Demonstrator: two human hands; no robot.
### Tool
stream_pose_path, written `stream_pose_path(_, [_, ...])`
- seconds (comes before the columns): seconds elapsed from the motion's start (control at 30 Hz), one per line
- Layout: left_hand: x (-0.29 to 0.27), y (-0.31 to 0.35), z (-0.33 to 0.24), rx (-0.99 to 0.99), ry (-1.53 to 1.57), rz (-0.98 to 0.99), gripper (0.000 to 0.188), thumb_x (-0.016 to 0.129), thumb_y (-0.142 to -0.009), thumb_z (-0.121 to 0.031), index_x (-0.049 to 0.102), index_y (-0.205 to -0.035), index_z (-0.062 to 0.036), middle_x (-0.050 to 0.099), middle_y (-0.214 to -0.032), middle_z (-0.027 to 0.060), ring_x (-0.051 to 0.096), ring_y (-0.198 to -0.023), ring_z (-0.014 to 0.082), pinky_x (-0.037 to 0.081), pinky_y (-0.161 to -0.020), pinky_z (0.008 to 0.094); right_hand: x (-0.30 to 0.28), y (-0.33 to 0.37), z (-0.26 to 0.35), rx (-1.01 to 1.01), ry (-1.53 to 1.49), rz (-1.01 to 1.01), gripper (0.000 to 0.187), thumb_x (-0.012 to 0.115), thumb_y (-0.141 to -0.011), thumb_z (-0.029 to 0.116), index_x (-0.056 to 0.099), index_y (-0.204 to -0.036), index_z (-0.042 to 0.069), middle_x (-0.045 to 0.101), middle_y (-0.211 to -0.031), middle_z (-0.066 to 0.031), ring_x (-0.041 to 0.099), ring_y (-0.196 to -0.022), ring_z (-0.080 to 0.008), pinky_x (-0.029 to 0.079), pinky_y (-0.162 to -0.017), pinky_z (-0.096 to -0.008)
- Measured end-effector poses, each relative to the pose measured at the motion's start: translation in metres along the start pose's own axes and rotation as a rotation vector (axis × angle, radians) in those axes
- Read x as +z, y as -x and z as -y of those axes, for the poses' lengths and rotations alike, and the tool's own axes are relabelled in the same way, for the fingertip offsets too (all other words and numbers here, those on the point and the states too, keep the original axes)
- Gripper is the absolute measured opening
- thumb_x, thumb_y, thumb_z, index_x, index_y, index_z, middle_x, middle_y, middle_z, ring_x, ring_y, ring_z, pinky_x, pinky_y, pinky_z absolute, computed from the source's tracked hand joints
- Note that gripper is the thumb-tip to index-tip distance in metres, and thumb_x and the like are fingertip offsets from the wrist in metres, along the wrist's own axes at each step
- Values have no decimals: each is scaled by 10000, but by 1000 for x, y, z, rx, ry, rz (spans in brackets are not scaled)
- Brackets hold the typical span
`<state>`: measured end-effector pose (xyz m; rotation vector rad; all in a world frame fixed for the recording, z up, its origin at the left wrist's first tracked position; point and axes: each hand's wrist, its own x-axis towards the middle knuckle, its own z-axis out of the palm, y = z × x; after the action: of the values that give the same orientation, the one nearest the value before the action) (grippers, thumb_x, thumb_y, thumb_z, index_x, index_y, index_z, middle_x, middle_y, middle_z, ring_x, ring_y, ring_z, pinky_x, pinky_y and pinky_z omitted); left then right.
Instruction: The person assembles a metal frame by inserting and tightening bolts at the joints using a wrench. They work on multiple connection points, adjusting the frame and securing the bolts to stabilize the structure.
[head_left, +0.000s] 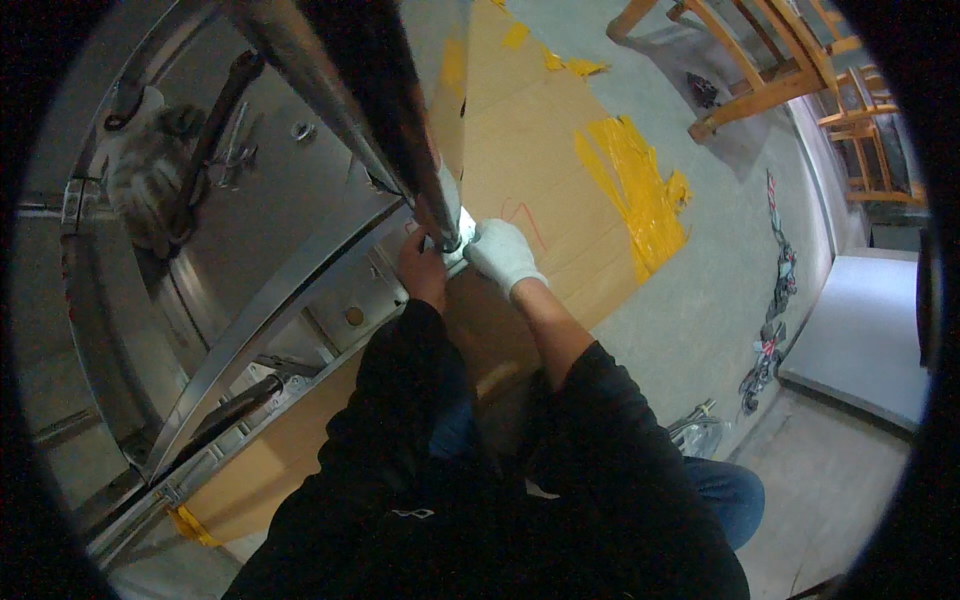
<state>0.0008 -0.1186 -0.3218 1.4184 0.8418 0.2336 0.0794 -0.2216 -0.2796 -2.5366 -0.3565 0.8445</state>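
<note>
My bare left hand point(423, 272) is at the foot of a long dark metal post point(385, 100), its fingers curled in at the corner of a metal frame point(290, 285). Beside it, on the other side of the post's foot, my right hand point(505, 255) wears a white knit glove and is closed in a pinch. A small bright patch point(464, 228) shows between the hands. The post and the fingers hide what they hold there. Both forearms reach up in dark sleeves.
Left of the post, a grey work glove point(145, 185), a dark wrench-like bar point(222, 115), small bolts point(238, 155) and a ring-shaped nut point(303, 130) lie on a metal panel. Flattened cardboard point(540, 130) with yellow tape point(645, 190) covers the floor. Wooden stools point(770, 75) stand at the far right.
</note>
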Motion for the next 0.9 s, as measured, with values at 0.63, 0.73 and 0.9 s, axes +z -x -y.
stream_pose_path(0.63, [-6, -1, 1, 84, -102, -93, 224, 452, -765, 22, 601, -931, 40, 605, -874, 136, 560, -827, 209, 416, -780, 296, -35, -10, 3, -683, 472, -331, 182, 490, -796, 203, 638, -830, 102, 645, -777, -146, 638, -734, -330, 490, -650, -487])
stream_pose_path(0.73, [-6, 4, -4, 85, -137, -103, 222, 443, -761, 27, 595, -922, 38, 607, -901, 124, 552, -856, 205, 412, -800, 294, -34, 9, 10, -413, 160, -468, 147, 527, -785, 191, 631, -849, 108, 625, -849, -134, 579, -832, -342, 460, -767, -441])
stream_pose_path(0.9, [5, 13, -20, 57, -2, -49, 262, 424, -750, 37, 586, -957, 35, 596, -969, 118, 538, -906, 210, 397, -839, 299, -7, 16, -14, -73, -191, -251, 236, 492, -794, 239, 607, -889, 56, 625, -872, -189, 588, -875, -366, 452, -782, -432])
